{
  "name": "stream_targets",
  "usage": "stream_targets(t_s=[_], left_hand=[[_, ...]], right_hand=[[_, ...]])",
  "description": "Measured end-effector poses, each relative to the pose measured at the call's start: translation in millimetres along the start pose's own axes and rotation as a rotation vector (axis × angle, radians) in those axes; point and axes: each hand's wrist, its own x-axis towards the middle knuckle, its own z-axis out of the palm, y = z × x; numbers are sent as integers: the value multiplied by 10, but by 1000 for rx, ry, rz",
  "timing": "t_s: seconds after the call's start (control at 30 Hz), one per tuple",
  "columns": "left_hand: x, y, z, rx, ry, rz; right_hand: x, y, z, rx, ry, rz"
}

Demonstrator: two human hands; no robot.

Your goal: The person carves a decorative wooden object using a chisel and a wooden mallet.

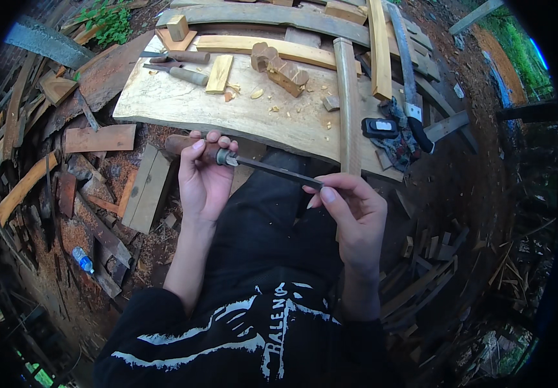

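Observation:
A wood chisel (276,169) with a dark metal blade and a brown wooden handle lies across both hands, above my lap. My left hand (206,169) is closed round the handle near its metal collar, palm turned up. At the far end of the blade, my right hand (350,210) pinches the tip between thumb and fingers. Just beyond is a pale wooden workbench (221,119), with a carved wooden hand plane (282,70), a small light wood block (219,74) and wooden-handled tools (188,75) on it.
A long wooden bar (347,97) crosses the bench at right. Beside it are a handsaw (407,71), a black device (380,128) and a crumpled cloth (400,149). Wood offcuts (101,138) and a plastic bottle (83,260) lie on the ground at left, with more scraps (431,258) at right.

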Motion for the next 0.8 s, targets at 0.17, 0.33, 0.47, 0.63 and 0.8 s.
stream_targets(t_s=[0.17, 0.33, 0.47, 0.63, 0.8], left_hand=[[-27, 65, -20, -283, -276, -66], [-50, 139, 12, -186, -435, -107], [-47, 135, -24, -185, -483, -106], [-60, 140, -23, -165, -509, -95], [-84, 162, -49, -67, -535, -66]], right_hand=[[2, 125, -61, 186, 22, 16], [2, 124, -97, 297, 33, -10], [-3, 122, -112, 299, 0, -66], [-7, 132, -110, 302, 2, -81], [38, 201, -122, 315, 16, -56]])
